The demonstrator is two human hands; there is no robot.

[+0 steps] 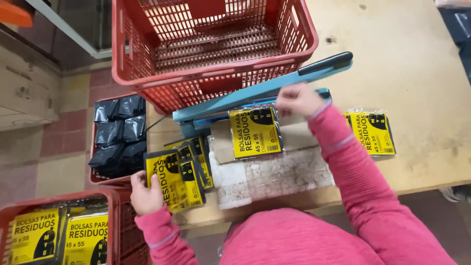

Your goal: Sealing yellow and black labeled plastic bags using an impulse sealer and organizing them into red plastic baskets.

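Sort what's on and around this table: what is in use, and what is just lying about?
In use: left hand gripping stack of yellow packets; right hand by blue sealer; packet under sealer.
Lying about: empty red basket; black bags; cardboard box.

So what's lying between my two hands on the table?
In the head view, a yellow-labelled packet of black bags lies between the left hand and right hand.
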